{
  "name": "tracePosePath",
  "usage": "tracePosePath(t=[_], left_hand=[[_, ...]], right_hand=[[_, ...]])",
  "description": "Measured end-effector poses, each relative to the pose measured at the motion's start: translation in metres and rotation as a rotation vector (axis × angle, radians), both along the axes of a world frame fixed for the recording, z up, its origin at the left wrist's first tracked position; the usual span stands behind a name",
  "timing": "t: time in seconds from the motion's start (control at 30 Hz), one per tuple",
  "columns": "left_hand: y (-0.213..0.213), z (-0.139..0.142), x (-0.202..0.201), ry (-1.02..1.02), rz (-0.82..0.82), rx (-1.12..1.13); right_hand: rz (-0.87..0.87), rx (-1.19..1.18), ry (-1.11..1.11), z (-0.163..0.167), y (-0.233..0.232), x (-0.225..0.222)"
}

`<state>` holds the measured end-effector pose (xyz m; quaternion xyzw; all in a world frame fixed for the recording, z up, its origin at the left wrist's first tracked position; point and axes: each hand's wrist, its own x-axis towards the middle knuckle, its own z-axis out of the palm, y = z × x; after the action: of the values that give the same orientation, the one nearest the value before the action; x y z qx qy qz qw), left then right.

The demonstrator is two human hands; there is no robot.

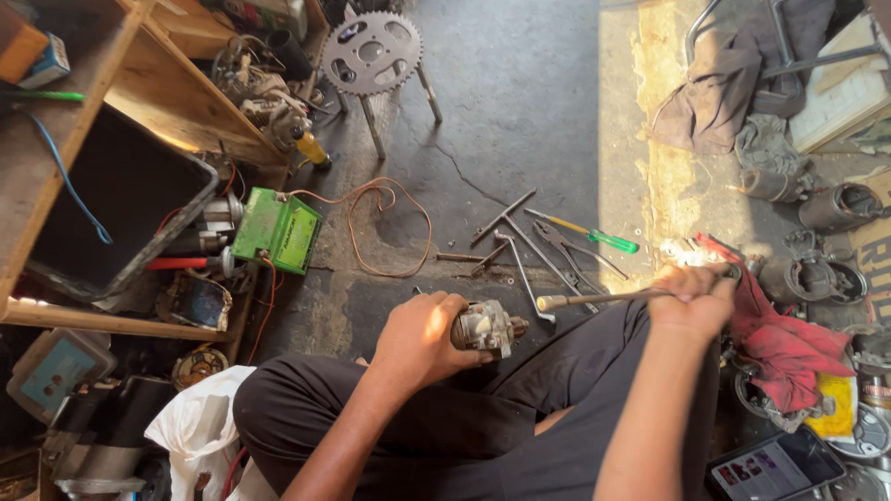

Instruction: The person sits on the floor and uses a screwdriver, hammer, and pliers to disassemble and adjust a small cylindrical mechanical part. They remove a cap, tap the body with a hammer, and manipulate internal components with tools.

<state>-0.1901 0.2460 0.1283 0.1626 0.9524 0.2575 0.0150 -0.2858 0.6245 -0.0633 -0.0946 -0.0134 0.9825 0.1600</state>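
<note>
While left hand (422, 336) grips motor (486, 327), right hand (691, 299) holds wrench (594, 298)

left hand (422, 336) gripping motor part (486, 327), right hand (691, 299) holding wrench (594, 299)

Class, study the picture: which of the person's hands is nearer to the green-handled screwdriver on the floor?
Right. The right hand, gripping a long metal tool, sits just below and right of the green-handled screwdriver. The left hand, holding a small motor part, is farther away, lower left.
</note>
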Motion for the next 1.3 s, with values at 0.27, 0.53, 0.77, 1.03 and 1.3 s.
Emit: tracePosePath(t=[0.27, 0.53, 0.77, 1.03, 1.3], left_hand=[[0.006, 0.005, -0.001, -0.095, 0.071, -0.101], [-0.002, 0.010, -0.006, -0.117, 0.008, 0.009], [-0.012, 0.010, -0.012, -0.264, 0.006, 0.001], [-0.008, 0.004, 0.001, -0.058, 0.016, 0.003], [-0.009, 0.007, 0.013, 0.016, -0.032, -0.195]], right_hand=[[-0.026, 0.106, -0.197, -0.002, -0.019, 0.032], [-0.003, 0.052, -0.261, -0.006, -0.034, 0.028], [-0.015, 0.097, -0.264, 0.000, -0.042, 0.032], [-0.030, 0.111, -0.261, 0.015, -0.045, 0.034], [-0.032, 0.121, -0.240, 0.020, -0.047, 0.038]])
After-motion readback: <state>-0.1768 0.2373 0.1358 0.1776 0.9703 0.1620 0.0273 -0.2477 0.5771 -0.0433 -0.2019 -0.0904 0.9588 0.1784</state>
